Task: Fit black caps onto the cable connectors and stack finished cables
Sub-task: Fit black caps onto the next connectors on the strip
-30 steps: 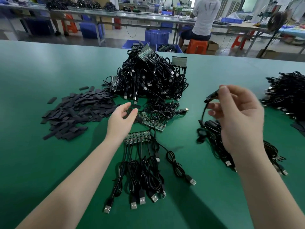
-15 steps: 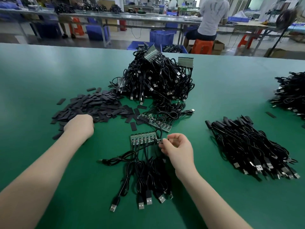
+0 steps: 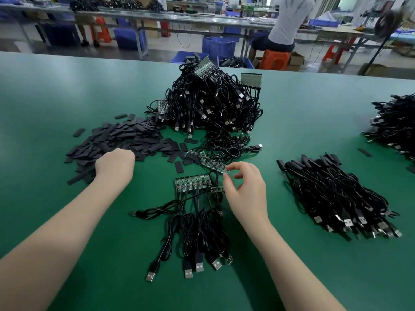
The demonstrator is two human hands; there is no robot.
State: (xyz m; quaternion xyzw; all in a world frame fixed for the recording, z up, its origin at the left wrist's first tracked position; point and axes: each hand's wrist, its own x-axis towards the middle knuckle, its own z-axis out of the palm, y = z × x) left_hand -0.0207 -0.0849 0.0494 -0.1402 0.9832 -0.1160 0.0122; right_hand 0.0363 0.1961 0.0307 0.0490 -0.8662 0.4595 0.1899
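Head view: small green connector board (image 3: 217, 189) at frame centre, pinched by thumb and fingertips of right hand (image 3: 246, 189), cable trailing down from it. Just left of it, strip of green connector boards (image 3: 192, 183) lying flat, cables running down to bundle of USB cables (image 3: 199, 239) in lower centre, plugs pointing toward bottom edge. Second board strip (image 3: 203, 161) lying diagonally just above right hand, touching base of big cable heap. Left hand (image 3: 115, 165) at centre left, knuckles up, fingers curled down into pile of black caps (image 3: 119, 142); cannot tell whether a cap is gripped, fingertips hidden. Caps spread across left-centre of frame, a few loose ones scattered toward the board strips. Large tangled heap of uncapped cables (image 3: 213, 106) in upper centre, more board strips sticking out of top. Stack of finished cables (image 3: 336, 194) at right centre, capped ends toward upper left, USB plugs toward lower right, well apart from right hand. Another cable heap (image 3: 395, 124) at right edge. All on green table (image 3: 67, 90). Background along top: benches, blue bins (image 3: 219, 46), seated person (image 3: 288, 23) on orange stool (image 3: 274, 60).
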